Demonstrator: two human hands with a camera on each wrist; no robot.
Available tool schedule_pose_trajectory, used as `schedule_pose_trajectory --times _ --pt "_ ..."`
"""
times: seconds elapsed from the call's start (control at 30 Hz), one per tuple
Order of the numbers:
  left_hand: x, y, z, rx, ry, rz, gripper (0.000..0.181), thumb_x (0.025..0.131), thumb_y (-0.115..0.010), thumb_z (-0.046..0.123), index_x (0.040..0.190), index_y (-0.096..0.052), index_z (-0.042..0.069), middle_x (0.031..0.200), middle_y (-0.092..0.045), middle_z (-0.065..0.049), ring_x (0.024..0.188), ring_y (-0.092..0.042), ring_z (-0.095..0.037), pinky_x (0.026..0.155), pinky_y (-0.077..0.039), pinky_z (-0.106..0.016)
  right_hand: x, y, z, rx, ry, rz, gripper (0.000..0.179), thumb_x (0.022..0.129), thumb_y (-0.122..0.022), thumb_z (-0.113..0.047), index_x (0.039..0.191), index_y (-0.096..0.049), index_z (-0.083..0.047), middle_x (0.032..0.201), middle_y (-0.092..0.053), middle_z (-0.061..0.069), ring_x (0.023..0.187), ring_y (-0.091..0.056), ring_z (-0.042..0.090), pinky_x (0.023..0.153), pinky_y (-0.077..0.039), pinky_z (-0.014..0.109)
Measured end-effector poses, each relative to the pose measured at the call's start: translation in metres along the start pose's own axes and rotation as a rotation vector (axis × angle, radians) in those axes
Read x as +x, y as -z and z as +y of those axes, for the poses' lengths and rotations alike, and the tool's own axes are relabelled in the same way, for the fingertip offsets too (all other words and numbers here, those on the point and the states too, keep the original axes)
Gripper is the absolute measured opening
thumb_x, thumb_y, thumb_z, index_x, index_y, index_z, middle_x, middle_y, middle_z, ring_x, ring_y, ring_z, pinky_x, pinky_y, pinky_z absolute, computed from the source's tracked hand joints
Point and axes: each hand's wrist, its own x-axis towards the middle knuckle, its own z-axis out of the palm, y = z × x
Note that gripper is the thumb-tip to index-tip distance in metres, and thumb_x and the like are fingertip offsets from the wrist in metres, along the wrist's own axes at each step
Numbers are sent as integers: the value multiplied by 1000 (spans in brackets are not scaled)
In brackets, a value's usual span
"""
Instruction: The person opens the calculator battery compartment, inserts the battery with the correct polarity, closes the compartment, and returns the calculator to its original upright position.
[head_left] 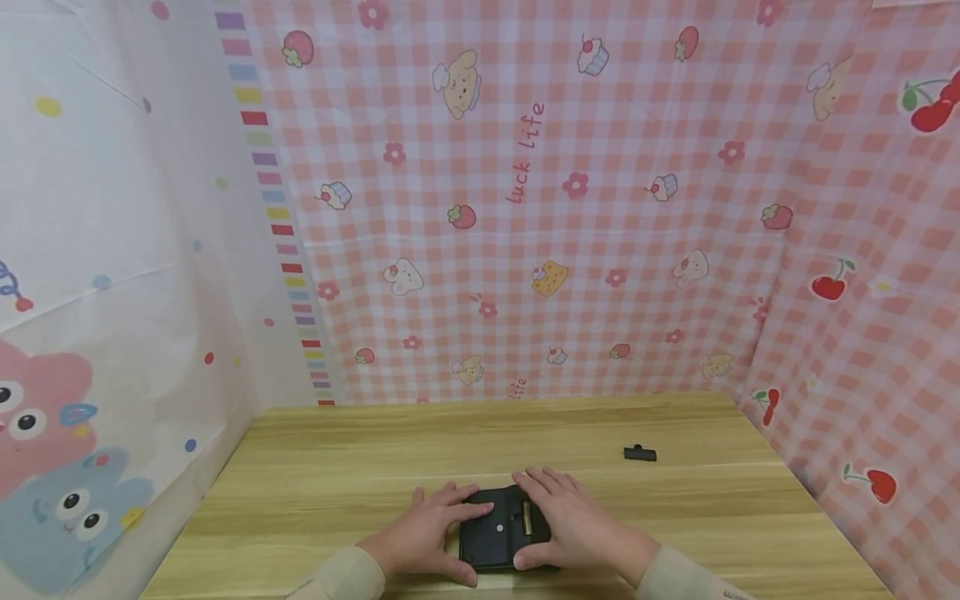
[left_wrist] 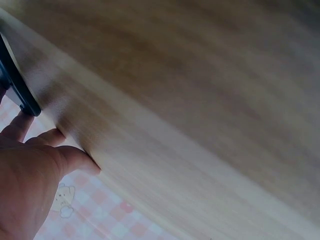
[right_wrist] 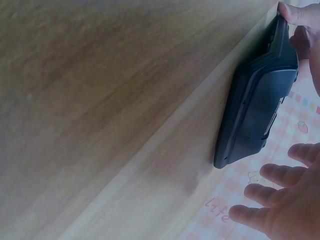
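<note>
A black device (head_left: pixel 486 533) lies on the wooden table with an uncovered compartment, where a gold-coloured battery (head_left: pixel 527 518) shows. My left hand (head_left: pixel 423 533) holds its left end, the index finger over its upper face and the thumb at the near corner. In the left wrist view, the other fingers rest on the tabletop beside it. Over the device's right end lies my right hand (head_left: pixel 573 525), its thumb at the near edge and its fingers reaching past the far edge. The right wrist view shows those fingers extended and spread. Part of the device is hidden beneath this hand.
A small black piece (head_left: pixel 640 453), with a knob on top, sits towards the back right of the table (head_left: pixel 375 442). Pink checked cloth (head_left: pixel 487 250) hangs behind and at the right; white printed cloth (head_left: pixel 150 250) hangs at the left.
</note>
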Motion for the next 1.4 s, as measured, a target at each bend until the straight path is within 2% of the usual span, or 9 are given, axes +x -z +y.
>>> schedule_pose_trajectory --times 0.43,0.63,0.83,1.07,1.23,1.4 --pt "-1 2 3 0 -9 13 92 77 -89 62 158 -51 41 174 -38 -8 160 -29 -51 114 -14 -91 -7 9 -1 79 -52 22 105 86 -80 -66 165 -40 -10 168 -43 22 157 -35 51 122 -31 74" --pt "-1 2 2 -18 -19 19 92 78 -90 60 159 -52 40 174 -38 -8 160 -29 -52 114 -13 -91 -12 16 5 49 -58 94 102 85 -83 -63 162 -44 -8 162 -49 24 152 -41 53 121 -33 74" --pt "0 1 0 -33 -23 16 92 78 -90 60 159 -51 40 174 -38 -9 160 -28 -52 115 -12 -91 -18 23 14 24 -95 125 97 87 -83 -59 161 -46 -7 161 -50 25 151 -42 54 122 -31 74" --pt "0 0 -3 -43 -21 12 93 78 -90 59 159 -50 41 174 -36 -7 162 -27 -50 116 -11 -90 -27 35 24 -28 -140 199 87 87 -87 -49 154 -54 -4 150 -60 25 140 -55 50 115 -43 70" --pt "0 0 -4 -51 -21 5 93 78 -89 60 160 -49 42 175 -35 -6 162 -25 -50 117 -9 -89 -31 48 31 -90 -221 273 80 87 -87 -47 149 -60 -3 142 -67 25 130 -63 49 106 -52 66" --pt "0 -1 -4 -58 -20 4 92 78 -89 59 160 -49 42 175 -35 -6 163 -25 -50 117 -9 -90 -34 62 45 -120 -288 311 77 91 -84 -48 149 -60 -3 142 -66 28 126 -66 50 103 -54 66"
